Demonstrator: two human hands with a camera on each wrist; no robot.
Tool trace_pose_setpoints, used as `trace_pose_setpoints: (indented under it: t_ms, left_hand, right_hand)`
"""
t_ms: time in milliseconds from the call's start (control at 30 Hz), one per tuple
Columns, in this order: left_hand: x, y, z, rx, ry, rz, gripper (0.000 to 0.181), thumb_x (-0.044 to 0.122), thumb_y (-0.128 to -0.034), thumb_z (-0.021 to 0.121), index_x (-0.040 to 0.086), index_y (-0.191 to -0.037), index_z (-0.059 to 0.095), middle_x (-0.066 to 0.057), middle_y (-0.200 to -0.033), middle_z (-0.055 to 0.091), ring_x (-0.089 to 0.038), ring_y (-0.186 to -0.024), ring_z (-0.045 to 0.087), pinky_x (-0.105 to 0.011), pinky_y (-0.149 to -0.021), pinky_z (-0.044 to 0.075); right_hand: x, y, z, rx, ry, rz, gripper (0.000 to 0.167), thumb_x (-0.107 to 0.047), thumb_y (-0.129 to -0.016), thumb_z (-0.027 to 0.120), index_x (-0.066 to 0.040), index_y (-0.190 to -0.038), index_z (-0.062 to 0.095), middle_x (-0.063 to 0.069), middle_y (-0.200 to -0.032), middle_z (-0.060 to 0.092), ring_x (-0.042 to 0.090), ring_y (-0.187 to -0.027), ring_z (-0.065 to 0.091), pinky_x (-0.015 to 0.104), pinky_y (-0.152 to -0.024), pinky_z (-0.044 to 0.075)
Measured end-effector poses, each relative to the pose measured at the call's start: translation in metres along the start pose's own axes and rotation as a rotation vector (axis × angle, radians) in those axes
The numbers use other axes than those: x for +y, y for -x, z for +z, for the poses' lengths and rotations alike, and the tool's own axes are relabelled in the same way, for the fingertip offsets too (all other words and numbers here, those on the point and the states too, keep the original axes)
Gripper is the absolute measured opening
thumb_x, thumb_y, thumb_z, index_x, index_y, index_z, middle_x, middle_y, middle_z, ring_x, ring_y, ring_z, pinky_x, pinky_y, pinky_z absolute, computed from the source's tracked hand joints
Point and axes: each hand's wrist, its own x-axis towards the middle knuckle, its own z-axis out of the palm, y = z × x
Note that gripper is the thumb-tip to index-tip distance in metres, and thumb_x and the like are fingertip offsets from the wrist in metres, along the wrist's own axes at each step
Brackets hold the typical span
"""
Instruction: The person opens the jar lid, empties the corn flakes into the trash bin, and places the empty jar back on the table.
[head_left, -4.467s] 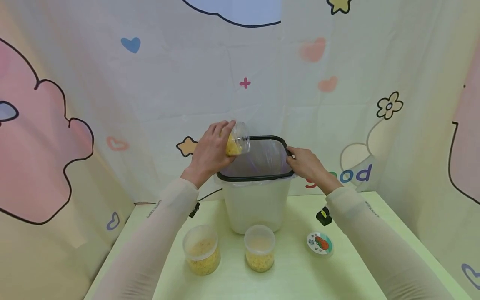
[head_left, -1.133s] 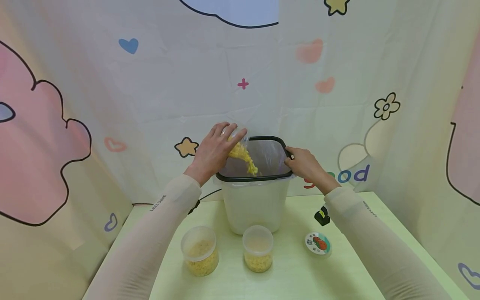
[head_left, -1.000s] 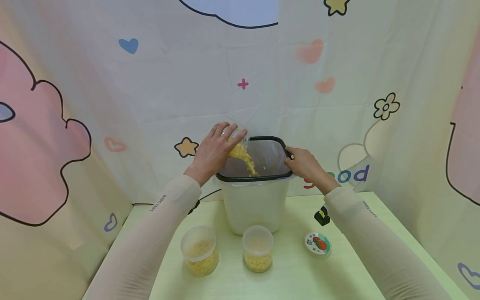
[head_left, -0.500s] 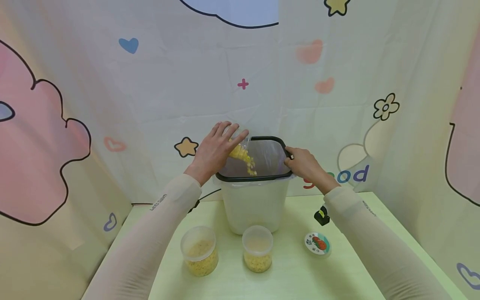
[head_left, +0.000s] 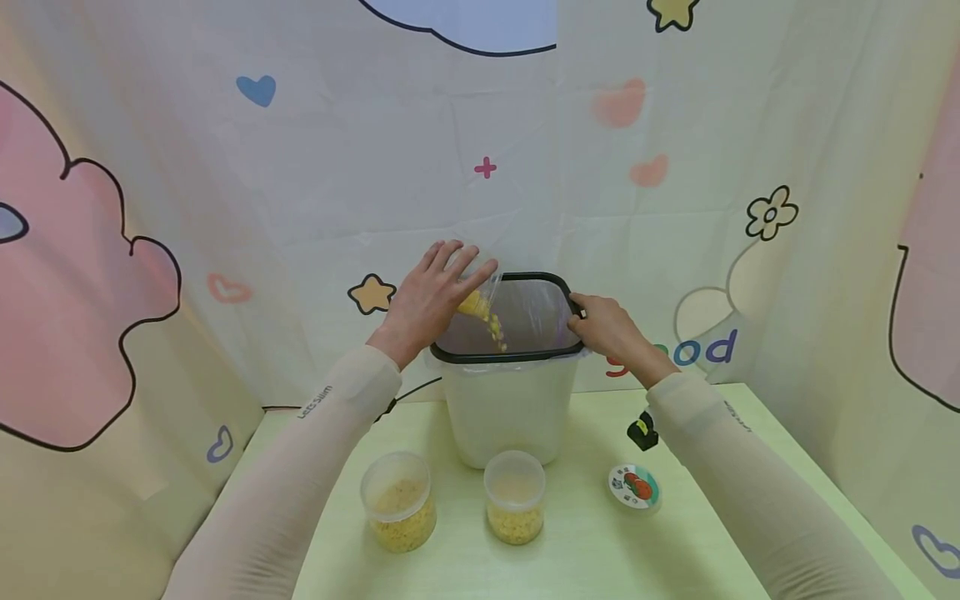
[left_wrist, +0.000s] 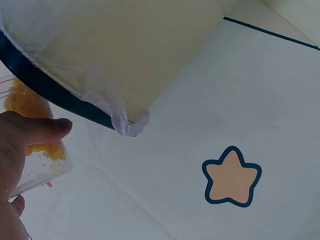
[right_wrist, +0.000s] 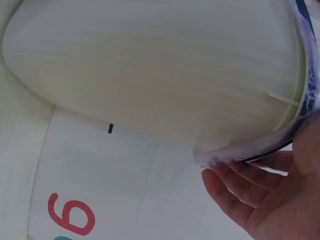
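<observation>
In the head view, my left hand point(head_left: 426, 302) grips a clear plastic container point(head_left: 491, 283), tipped mouth-down over a white trash bin point(head_left: 510, 408). Small yellow bits point(head_left: 496, 327) fall from it into the bin. The left wrist view shows my thumb against the container's wall point(left_wrist: 47, 172), with yellow pieces inside. My right hand point(head_left: 606, 329) holds the right side of the bin's black rim point(head_left: 517, 357). In the right wrist view its fingers point(right_wrist: 235, 190) curl under the rim, over a thin plastic liner point(right_wrist: 240, 150). What lies at the bin's bottom is hidden.
Two round translucent tubs with yellow bits stand in front of the bin: a wider one point(head_left: 401, 504) and a narrower one point(head_left: 516, 500). Right of them lies a round lid with a tomato picture point(head_left: 634, 487). A printed curtain point(head_left: 337, 167) hangs behind the table point(head_left: 585, 542).
Since the earliest frame, the left hand has tipped the container further down, and yellow bits have been pouring out. The stream is now thinner and less is inside. The right hand stays on the rim.
</observation>
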Motion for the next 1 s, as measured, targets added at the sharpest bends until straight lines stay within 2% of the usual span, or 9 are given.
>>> trace_pose_setpoints:
  t_ms: [233, 667, 1000]
  left_hand:
    - [-0.0014, -0.0015, -0.0020, -0.009, -0.033, 0.017, 0.082, 0.013, -0.0843, 0.075, 0.026, -0.151, 0.029, -0.011, -0.150, 0.037, -0.032, -0.140, 0.034, -0.044, -0.122, 0.026]
    - [-0.0018, -0.0020, -0.0046, -0.030, -0.104, 0.044, 0.082, 0.011, -0.0868, 0.073, 0.028, -0.152, 0.027, -0.008, -0.152, 0.036, -0.032, -0.143, 0.030, -0.044, -0.124, 0.020]
    - [-0.0012, -0.0038, -0.0052, -0.038, -0.154, 0.065, 0.090, 0.014, -0.0818, 0.079, 0.028, -0.153, 0.025, -0.008, -0.154, 0.035, -0.031, -0.145, 0.029, -0.045, -0.124, 0.017]
  right_hand:
    - [0.0003, -0.0004, -0.0001, 0.002, -0.002, -0.003, 0.055, -0.015, -0.098, 0.043, 0.001, -0.149, 0.036, 0.026, -0.148, 0.044, 0.034, -0.109, 0.056, 0.044, -0.088, 0.048]
    - [-0.0016, 0.0003, -0.0004, 0.000, 0.003, -0.011, 0.054, -0.015, -0.098, 0.043, 0.003, -0.149, 0.037, 0.027, -0.147, 0.046, 0.035, -0.111, 0.057, 0.047, -0.092, 0.049]
    - [-0.0021, 0.0013, -0.0008, 0.003, 0.007, -0.009, 0.054, -0.015, -0.098, 0.042, 0.002, -0.149, 0.037, 0.027, -0.147, 0.046, 0.035, -0.112, 0.057, 0.047, -0.092, 0.049]
